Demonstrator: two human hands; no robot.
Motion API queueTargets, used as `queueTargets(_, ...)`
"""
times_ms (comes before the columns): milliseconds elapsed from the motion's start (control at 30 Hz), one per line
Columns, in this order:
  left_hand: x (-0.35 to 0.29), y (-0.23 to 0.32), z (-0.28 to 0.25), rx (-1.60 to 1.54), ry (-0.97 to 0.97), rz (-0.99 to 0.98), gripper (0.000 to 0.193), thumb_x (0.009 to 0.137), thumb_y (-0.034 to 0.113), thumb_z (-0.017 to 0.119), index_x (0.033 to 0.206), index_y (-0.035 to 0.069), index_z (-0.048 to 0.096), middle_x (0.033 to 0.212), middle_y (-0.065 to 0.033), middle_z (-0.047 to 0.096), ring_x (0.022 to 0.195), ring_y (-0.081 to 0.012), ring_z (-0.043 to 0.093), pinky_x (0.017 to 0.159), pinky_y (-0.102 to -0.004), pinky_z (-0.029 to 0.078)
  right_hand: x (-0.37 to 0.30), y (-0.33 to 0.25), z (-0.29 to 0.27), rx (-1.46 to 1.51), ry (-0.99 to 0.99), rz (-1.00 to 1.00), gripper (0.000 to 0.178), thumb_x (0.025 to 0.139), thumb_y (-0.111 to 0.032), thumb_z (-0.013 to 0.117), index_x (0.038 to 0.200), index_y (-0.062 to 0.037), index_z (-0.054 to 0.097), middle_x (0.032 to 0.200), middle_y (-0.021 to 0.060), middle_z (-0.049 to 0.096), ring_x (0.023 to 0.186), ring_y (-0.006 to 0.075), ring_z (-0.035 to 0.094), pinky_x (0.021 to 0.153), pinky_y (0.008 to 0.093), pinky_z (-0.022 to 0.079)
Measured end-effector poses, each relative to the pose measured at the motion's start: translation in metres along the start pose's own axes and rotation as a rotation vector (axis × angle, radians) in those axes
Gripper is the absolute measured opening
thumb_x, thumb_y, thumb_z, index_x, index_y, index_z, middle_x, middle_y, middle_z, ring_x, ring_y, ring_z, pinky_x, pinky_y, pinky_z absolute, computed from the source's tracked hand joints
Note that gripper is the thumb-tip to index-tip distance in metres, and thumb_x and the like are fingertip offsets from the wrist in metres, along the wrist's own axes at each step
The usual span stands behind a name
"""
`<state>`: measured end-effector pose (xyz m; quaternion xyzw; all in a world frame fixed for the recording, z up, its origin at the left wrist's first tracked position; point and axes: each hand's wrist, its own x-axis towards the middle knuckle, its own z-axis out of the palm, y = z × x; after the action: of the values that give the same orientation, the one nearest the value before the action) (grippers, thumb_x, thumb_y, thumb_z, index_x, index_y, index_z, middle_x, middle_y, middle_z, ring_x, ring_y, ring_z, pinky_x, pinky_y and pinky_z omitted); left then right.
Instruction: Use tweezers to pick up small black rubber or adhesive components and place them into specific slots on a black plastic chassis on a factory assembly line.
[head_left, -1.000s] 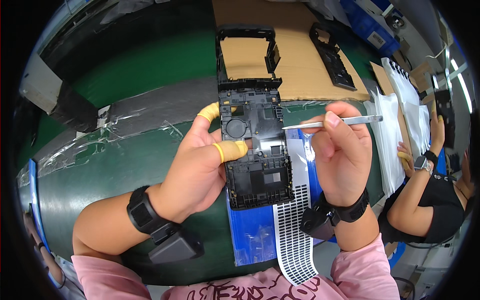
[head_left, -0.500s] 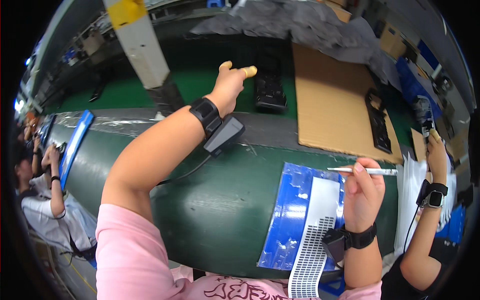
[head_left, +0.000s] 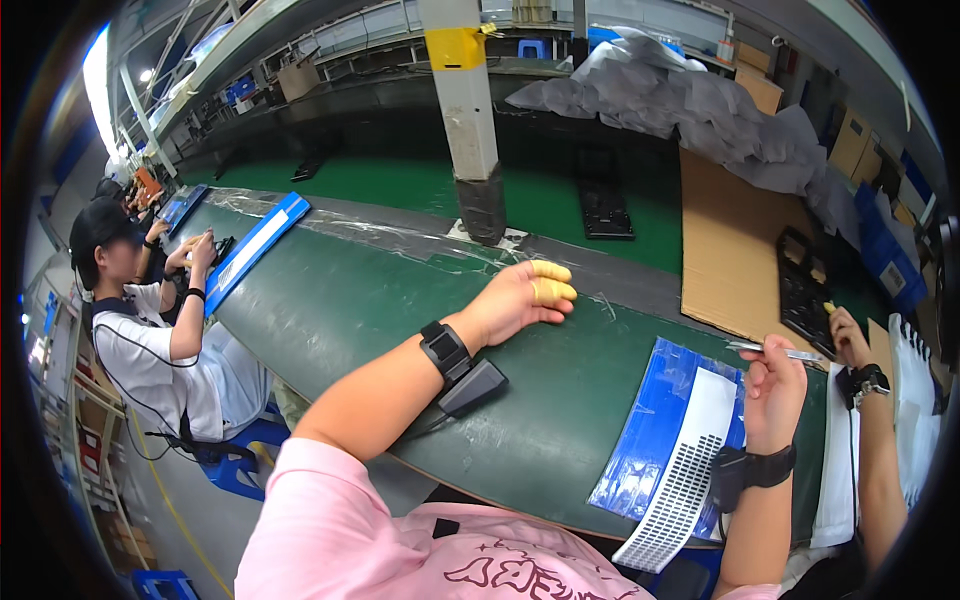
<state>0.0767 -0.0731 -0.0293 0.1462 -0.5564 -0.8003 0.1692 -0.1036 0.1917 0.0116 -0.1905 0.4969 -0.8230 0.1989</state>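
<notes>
My left hand, with yellow finger cots on two fingers, hovers over or rests on the green table's far edge. Its fingers are stretched out and hold nothing. My right hand pinches a pair of slim metal tweezers, their tip pointing left. Just beside that hand lies a white label sheet with rows of small black labels, on a glossy blue board. The sheet's lower end hangs over the table's near edge.
A black plastic part lies on the green belt beyond the table. Another black frame is on cardboard, with a co-worker's hand at it. A pillar stands ahead; another person works at left.
My view has swung left. My left hand has come back from near the black part on the belt to the table. The co-worker's hand at right now reaches the black frame.
</notes>
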Motion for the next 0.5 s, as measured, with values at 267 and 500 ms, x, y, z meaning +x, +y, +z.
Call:
queueTargets(267, -0.122, 0.002, 0.033, -0.296, -0.206, 0.003, 0.041, 0.078, 0.016, 0.054, 0.114, 0.001, 0.041, 0.102, -0.0149, 0.054, 0.080, -0.0226, 0.057, 0.069, -0.0319, 0.047, -0.003, -0.076, -0.027, 0.327, -0.167, -0.076, 0.012, 0.082, -0.010, 0.047, 0.087, -0.0009, 0.053, 0.074, 0.0133, 0.057, 0.046, 0.0079, 0.038, 0.038, 0.0175, 0.028)
queueTargets(500, -0.243, -0.062, -0.008, -0.150, -0.328, -0.519, 0.036, 0.078, 0.016, 0.055, 0.106, -0.004, 0.046, 0.100, -0.0171, 0.054, 0.082, -0.0288, 0.059, 0.070, -0.0351, 0.049, -0.085, -0.066, -0.058, 0.302, -0.117, -0.087, 0.012, 0.083, -0.011, 0.047, 0.090, -0.0012, 0.047, 0.070, 0.0153, 0.056, 0.043, 0.0068, 0.037, 0.038, 0.0174, 0.031)
